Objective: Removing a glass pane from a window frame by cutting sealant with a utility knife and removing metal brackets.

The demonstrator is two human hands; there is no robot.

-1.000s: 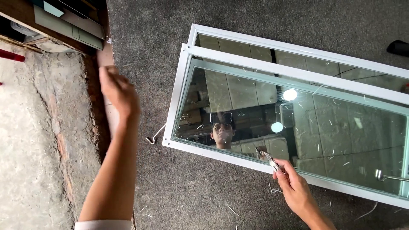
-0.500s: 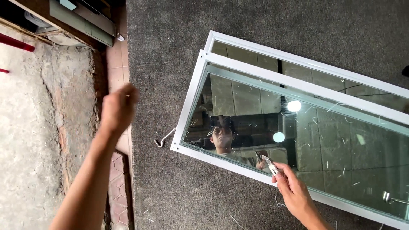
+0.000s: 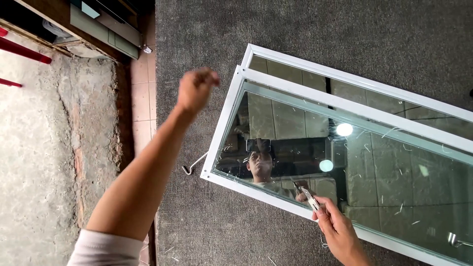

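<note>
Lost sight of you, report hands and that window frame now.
Left hand raised, loosely fisted, holding nothing visible. Right hand grips small blade tool at the white window frame near edge. Frame flat on grey carpet. Metal hook beside its corner.

White-framed glass panels: two (image 3: 354, 148) (image 3: 374, 91) (one lying partly over the other)
Hands: two, left hand (image 3: 196, 89) and right hand (image 3: 337, 229)
Small blade tools: one (image 3: 310, 197)
Metal hooks: one (image 3: 193, 164)
Red bars: two (image 3: 24, 50) (image 3: 10, 83)
</note>
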